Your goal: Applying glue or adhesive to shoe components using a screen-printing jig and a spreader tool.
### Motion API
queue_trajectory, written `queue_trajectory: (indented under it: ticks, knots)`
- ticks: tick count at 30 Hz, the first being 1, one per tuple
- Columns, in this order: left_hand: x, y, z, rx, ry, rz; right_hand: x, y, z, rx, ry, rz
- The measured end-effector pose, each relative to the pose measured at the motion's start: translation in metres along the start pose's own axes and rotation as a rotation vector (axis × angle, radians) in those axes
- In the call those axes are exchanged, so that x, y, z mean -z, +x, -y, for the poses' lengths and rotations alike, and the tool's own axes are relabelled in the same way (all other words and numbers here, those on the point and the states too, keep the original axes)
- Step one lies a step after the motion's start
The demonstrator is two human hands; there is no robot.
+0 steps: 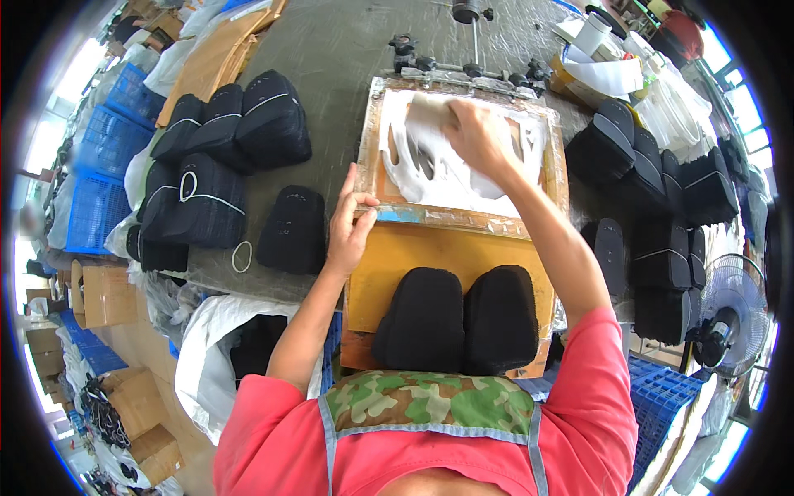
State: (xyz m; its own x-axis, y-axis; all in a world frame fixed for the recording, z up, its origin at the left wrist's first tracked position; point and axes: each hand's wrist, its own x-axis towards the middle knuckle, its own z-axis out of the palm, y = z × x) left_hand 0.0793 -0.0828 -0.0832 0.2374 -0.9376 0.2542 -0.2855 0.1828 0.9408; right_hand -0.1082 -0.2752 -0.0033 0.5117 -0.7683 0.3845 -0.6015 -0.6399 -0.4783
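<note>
A wooden-edged printing screen point(463, 217) lies on the table before me, hinged to clamps along its far side. White ink point(434, 178) is smeared in streaks across its mesh. Near the screen's far left part my right hand point(481, 139) grips a pale squeegee point(428, 112), its lower edge in the ink. My left hand point(351, 221) holds the near left corner of the frame, fingers bent round the wood. Closer to my body, two black curved fabric pieces point(420, 318) rest side by side on a yellow board point(447, 252).
Banded stacks of black pieces point(273, 124) stand at the left, with a single black pile point(292, 230) and a loose white band point(241, 257). More stacks point(608, 145) are on the right, beside a fan point(728, 318). Blue crates point(99, 211) and cardboard boxes point(116, 295) sit further left.
</note>
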Motion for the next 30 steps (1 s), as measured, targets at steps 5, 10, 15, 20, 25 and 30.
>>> queue_trajectory:
  ticks: [5,10,15,20,25,30]
  knots:
    - [-0.015,0.013,0.002,-0.036,-0.003,0.057,-0.025,0.03,-0.046,0.242,-0.071,-0.163]
    - [0.011,0.006,0.003,-0.023,0.069,0.006,0.006,-0.033,-0.006,0.326,0.06,0.025]
    - [0.009,0.007,0.0,-0.033,0.008,0.014,0.049,0.007,-0.028,0.141,0.003,0.056]
    - [-0.008,0.007,-0.006,-0.013,-0.056,0.024,0.039,0.044,-0.08,0.097,-0.255,-0.073]
    - [0.007,0.003,-0.042,-0.048,-0.205,-0.071,0.111,0.014,-0.03,0.146,-0.281,-0.195]
    - [0.023,0.066,-0.1,-0.368,0.021,-0.106,0.22,-0.06,0.029,0.13,0.43,0.099]
